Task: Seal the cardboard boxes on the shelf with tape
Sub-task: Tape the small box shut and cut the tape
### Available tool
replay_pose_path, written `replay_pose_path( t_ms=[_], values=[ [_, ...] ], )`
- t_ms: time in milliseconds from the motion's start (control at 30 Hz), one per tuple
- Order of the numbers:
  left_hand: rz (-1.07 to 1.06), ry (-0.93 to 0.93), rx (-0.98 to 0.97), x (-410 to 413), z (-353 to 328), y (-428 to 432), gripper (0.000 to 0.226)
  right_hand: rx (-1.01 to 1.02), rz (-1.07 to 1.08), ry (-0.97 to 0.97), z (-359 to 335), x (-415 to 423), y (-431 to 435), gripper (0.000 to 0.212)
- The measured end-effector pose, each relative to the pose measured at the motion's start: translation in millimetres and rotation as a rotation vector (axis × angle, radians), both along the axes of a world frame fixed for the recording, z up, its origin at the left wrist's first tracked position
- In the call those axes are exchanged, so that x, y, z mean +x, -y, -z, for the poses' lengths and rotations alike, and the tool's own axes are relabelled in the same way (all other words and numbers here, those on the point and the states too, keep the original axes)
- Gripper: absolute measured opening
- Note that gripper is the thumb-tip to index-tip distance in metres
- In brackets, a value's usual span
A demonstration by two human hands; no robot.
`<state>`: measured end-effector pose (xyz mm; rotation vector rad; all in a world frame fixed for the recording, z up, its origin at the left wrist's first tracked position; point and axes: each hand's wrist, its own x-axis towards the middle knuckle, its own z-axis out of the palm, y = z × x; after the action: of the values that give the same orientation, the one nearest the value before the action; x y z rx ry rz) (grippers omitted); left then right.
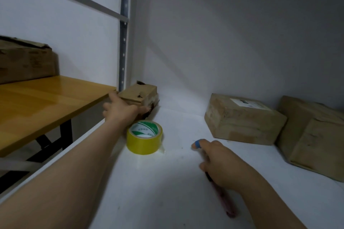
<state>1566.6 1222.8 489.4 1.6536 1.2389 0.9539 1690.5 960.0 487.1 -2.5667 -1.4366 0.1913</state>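
A small cardboard box (pixel 142 92) with a torn top sits in the far left corner of the white shelf (pixel 167 182). My left hand (pixel 121 109) grips its near side. A roll of yellow tape (pixel 144 137) stands on the shelf just in front of that hand, a loose end trailing at its right. My right hand (pixel 217 156) rests on the shelf to the right of the roll, fingers closed around a dark red pen-like tool (pixel 223 199). One fingertip wears a blue band. Two larger cardboard boxes (pixel 243 119) (pixel 314 135) lie at the right.
A wooden table (pixel 42 106) stands left of the shelf with a big cardboard box (pixel 26 59) on it. A perforated metal shelf upright (pixel 123 42) rises behind the small box. The wall closes the shelf at the back.
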Motion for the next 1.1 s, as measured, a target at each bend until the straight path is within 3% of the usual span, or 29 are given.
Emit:
replay_pose_path(
  t_ms=[100, 233, 400, 567, 767, 900, 1033, 1100],
  values=[
    [0.051, -0.009, 0.021, 1, 4, 7, 0.114, 0.077, 0.077, 0.122, 4, 9, 2, 0.058],
    [0.184, 0.016, 0.018, 2, 5, 16, 0.117, 0.327, -0.147, -0.081, -4, -16, -4, 0.064],
    [0.35, 0.029, -0.007, -1, 5, 23, 0.112, 0.235, -0.292, -0.057, 10, -42, -33, 0.072],
    [0.482, 0.038, 0.019, -3, -1, 29, 0.099, 0.192, -0.324, -0.06, 6, -47, -40, 0.045],
    [0.726, 0.06, -0.102, -15, -5, 24, 0.109, 0.217, -0.44, -0.186, -27, -28, 7, 0.02],
    [0.781, 0.08, -0.072, -15, -4, 31, 0.112, 0.33, -0.326, -0.431, -48, -3, 36, 0.023],
    [0.897, 0.04, -0.103, -20, -7, 38, 0.102, 0.379, -0.103, -0.375, -52, 32, 62, 0.018],
    [0.978, 0.034, -0.119, -22, -7, 40, 0.098, 0.216, 0.052, -0.254, -50, 46, 74, 0.018]
  ],
)
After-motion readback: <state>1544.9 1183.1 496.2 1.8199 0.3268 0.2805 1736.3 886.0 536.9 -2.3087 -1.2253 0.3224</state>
